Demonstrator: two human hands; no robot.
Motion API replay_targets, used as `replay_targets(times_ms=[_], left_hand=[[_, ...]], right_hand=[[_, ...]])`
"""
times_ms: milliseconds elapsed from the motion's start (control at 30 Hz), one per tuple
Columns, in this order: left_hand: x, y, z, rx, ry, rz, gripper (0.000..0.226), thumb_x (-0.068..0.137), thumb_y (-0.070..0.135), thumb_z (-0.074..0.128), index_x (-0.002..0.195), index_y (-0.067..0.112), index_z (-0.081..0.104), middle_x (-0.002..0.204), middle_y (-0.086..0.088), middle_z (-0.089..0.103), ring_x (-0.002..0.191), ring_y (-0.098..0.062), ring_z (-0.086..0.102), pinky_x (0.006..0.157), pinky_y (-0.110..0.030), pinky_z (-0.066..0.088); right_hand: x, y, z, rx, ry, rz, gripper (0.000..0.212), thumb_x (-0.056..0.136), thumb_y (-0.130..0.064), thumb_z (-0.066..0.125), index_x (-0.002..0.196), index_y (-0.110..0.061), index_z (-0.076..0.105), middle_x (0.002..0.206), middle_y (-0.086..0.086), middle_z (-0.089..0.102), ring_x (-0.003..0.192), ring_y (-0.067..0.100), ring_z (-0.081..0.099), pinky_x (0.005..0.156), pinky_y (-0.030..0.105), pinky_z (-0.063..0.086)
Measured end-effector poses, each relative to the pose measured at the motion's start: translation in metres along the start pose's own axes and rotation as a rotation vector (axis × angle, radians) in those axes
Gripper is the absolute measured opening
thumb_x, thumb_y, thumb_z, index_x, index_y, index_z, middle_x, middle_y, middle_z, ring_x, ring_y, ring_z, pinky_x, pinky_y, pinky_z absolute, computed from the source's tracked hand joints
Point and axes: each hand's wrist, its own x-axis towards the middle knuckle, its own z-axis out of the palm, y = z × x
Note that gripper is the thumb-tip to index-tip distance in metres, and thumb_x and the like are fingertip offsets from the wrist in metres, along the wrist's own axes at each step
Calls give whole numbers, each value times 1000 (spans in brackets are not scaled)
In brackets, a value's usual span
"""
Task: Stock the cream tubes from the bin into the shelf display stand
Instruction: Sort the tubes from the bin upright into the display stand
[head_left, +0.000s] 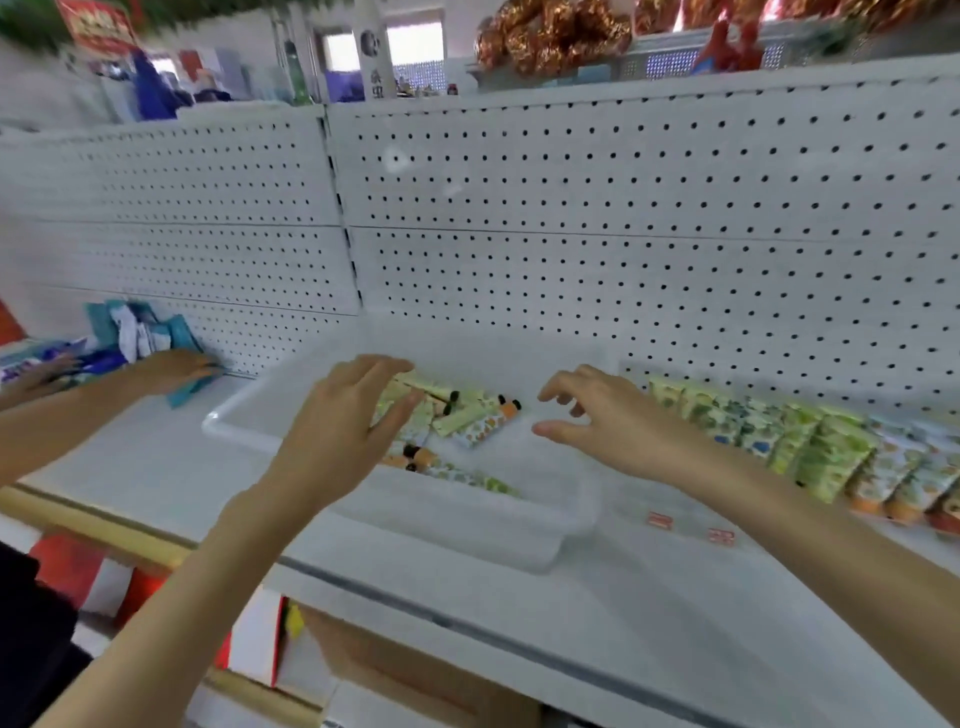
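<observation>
A translucent white bin sits on the white shelf and holds several patterned cream tubes with black and orange caps. My left hand hovers over the bin's left side, fingers spread, holding nothing. Over the bin's right side is my right hand, fingers curled apart and empty. A row of cream tubes stands in a clear display stand to the right of the bin.
Another person's hands handle blue and white packets at the left of the shelf. A white pegboard backs the shelf. Red and white boxes sit below the shelf's front edge.
</observation>
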Motion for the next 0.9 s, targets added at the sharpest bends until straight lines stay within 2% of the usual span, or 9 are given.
replay_targets(times_ms=[133, 233, 367, 433, 533, 600, 667, 767, 900], left_hand=[[36, -54, 15, -26, -191, 94, 53, 94, 56, 34, 134, 25, 49, 133, 5, 52, 117, -17, 50, 96, -34, 42], [59, -93, 25, -16, -378, 205, 64, 89, 68, 23, 136, 30, 44, 134, 9, 49, 118, -11, 49, 93, -27, 41], [91, -133, 40, -3, -572, 268, 91, 71, 87, 6, 137, 36, 42, 136, 15, 47, 122, -6, 46, 96, -23, 39], [102, -144, 50, -14, -671, 272, 91, 66, 90, 7, 136, 41, 40, 137, 19, 45, 123, -4, 44, 97, -22, 37], [108, -150, 67, -117, -838, 240, 85, 65, 90, 17, 132, 44, 43, 134, 23, 46, 121, -1, 45, 99, -25, 40], [107, -149, 71, -227, -939, 216, 65, 74, 78, 31, 126, 44, 48, 127, 26, 49, 117, 4, 47, 98, -24, 43], [107, -148, 67, -345, -975, 184, 50, 79, 68, 37, 120, 43, 53, 120, 29, 52, 113, 11, 48, 95, -18, 44], [110, -151, 60, -426, -950, 152, 47, 81, 61, 40, 121, 40, 55, 116, 32, 52, 111, 14, 47, 92, -11, 42], [109, -151, 62, -440, -966, 144, 42, 87, 55, 42, 122, 37, 55, 117, 29, 53, 109, 15, 46, 88, -7, 42]], right_hand=[[54, -11, 25, -58, -271, 106, 52, 91, -48, 54, 133, -20, 44, 128, 4, 48, 108, 17, 50, 88, 28, 42], [92, -23, 46, -164, -529, 185, 63, 91, -49, 53, 141, -16, 36, 140, 7, 42, 122, 24, 45, 92, 29, 38], [138, -32, 77, -189, -718, 253, 63, 91, -51, 52, 137, -10, 43, 134, 10, 48, 117, 29, 51, 97, 38, 47], [154, -32, 96, -91, -746, 282, 59, 89, -50, 56, 130, -8, 51, 123, 8, 57, 107, 25, 57, 89, 36, 52], [163, -29, 120, 60, -736, 300, 39, 86, -41, 66, 100, -4, 67, 81, 1, 63, 69, 13, 56, 62, 24, 48], [161, -25, 129, 154, -701, 296, 32, 83, -36, 71, 74, -6, 66, 57, -6, 57, 55, 11, 51, 61, 25, 45], [158, -23, 133, 250, -697, 289, 36, 84, -30, 70, 63, -4, 59, 44, -7, 45, 45, 11, 40, 56, 22, 37], [157, -22, 136, 282, -741, 255, 49, 89, -27, 64, 52, -10, 38, 40, -5, 31, 39, 10, 25, 46, 16, 26], [159, -25, 123, 288, -711, 262, 39, 94, -30, 57, 66, -8, 41, 58, 8, 29, 48, 14, 24, 48, 19, 26]])
